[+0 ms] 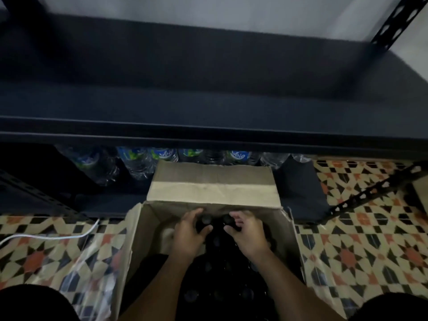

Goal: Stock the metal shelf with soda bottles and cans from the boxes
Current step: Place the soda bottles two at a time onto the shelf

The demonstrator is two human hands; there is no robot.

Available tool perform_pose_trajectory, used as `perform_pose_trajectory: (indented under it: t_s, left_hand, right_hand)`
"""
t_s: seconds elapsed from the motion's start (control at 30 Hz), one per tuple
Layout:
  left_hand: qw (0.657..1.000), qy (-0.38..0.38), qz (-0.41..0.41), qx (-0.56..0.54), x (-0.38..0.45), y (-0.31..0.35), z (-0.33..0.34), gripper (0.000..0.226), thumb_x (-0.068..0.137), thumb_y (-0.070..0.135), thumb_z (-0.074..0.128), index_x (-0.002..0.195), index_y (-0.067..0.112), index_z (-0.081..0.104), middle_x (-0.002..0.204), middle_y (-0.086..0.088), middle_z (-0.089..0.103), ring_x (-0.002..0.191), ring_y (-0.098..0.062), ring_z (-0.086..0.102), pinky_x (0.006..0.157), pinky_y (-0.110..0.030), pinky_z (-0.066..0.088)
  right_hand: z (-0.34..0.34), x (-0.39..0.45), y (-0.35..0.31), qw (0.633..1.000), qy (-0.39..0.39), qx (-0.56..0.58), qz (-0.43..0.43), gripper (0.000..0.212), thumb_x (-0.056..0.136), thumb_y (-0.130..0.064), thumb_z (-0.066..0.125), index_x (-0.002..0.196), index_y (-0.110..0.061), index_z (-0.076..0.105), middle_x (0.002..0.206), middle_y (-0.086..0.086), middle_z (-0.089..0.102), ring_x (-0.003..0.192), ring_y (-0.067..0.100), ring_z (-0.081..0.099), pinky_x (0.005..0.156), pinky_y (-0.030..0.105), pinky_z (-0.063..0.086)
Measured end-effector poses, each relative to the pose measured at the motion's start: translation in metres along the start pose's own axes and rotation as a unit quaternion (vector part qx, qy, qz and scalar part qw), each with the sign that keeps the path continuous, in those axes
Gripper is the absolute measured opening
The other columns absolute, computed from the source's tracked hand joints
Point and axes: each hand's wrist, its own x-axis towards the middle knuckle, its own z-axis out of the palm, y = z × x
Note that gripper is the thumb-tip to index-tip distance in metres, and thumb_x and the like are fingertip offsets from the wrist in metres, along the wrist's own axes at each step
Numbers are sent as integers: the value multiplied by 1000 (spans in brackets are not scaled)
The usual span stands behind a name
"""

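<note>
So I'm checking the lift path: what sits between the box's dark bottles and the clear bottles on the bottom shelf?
In the head view, the box's raised back flap stands between the dark bottles and the clear bottles.

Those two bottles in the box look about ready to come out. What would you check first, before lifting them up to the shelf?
1. Left hand grips the left dark bottle: ok.
2. Right hand grips the right dark bottle: ok.
3. Cardboard box flaps folded back, way up open: ok.
4. Upper shelf board has bare room: ok.
5. Bottle caps tight: cannot tell, too dark.
6. Water bottles on the lower shelf stand out of the lifting path: ok.
</note>
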Motion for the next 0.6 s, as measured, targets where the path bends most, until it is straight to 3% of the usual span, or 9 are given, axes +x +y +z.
perform_pose_trajectory:
  t_s: [0.1, 0.17, 0.3, 0.4, 0.5, 0.6]
  left_hand:
    - [1000, 3, -5, 6, 6, -18, 14, 48, 82, 20, 86, 127, 15, 69, 121, 2, 67, 115, -17, 63, 91, -17, 41]
    - [1000, 18, -6, 2, 9, -26, 21, 42, 81, 19, 86, 120, 13, 73, 115, -2, 70, 108, -20, 67, 91, -24, 47]
    - [999, 30, 6, -7, 14, -24, 22, 33, 77, 16, 89, 107, 15, 78, 103, -1, 70, 97, -20, 68, 90, -33, 53]
    - [999, 30, -2, -23, 16, -22, 23, 30, 73, 9, 89, 101, 13, 79, 100, -2, 71, 95, -21, 69, 89, -33, 54]
    - [999, 40, -5, -27, 14, -19, 24, 26, 77, 7, 86, 102, 12, 78, 97, 1, 70, 93, -17, 67, 82, -19, 47]
    - [998, 51, 10, -30, 12, -18, 23, 26, 79, 10, 85, 103, 13, 77, 98, 2, 70, 93, -18, 67, 85, -25, 49]
  right_hand:
    - [19, 5, 8, 999, 14, -35, 13, 57, 85, -21, 81, 137, -13, 60, 131, 6, 61, 119, 23, 61, 105, 37, 49]
    - [27, 7, 10, 998, 37, -45, 10, 54, 85, -17, 81, 135, -11, 61, 131, 9, 61, 120, 26, 60, 107, 36, 46]
    - [34, 7, 10, 996, 73, -58, 5, 36, 88, -19, 77, 122, -15, 67, 117, 7, 70, 112, 24, 64, 93, 25, 44]
    - [35, 7, 12, 995, 96, -38, 10, 30, 88, -20, 77, 117, -18, 71, 107, 7, 75, 103, 27, 69, 88, 30, 50]
    - [33, 5, 11, 995, 95, -44, -2, 30, 89, -22, 77, 118, -18, 71, 110, 7, 75, 105, 27, 68, 87, 32, 50]
    - [30, 2, 10, 994, 88, -52, -25, 28, 89, -24, 76, 116, -21, 69, 109, 2, 75, 103, 24, 68, 84, 34, 52]
